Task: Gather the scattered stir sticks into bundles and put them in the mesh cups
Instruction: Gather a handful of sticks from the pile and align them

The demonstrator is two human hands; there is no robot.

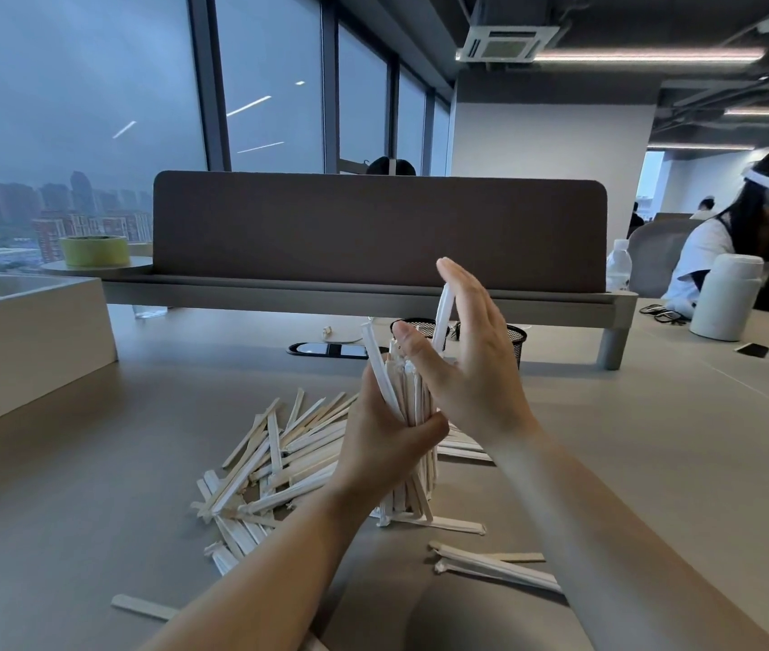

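White-wrapped stir sticks (405, 392) stand bundled, gripped by the left hand (385, 444); the right hand (472, 364), fingers straight, presses them from three o'clock.

No readable text
The paper wrappers of the stir sticks (288, 458), the white flask (725, 298) and the water bottle (618, 271) show no lettering, label or number that can be made out.
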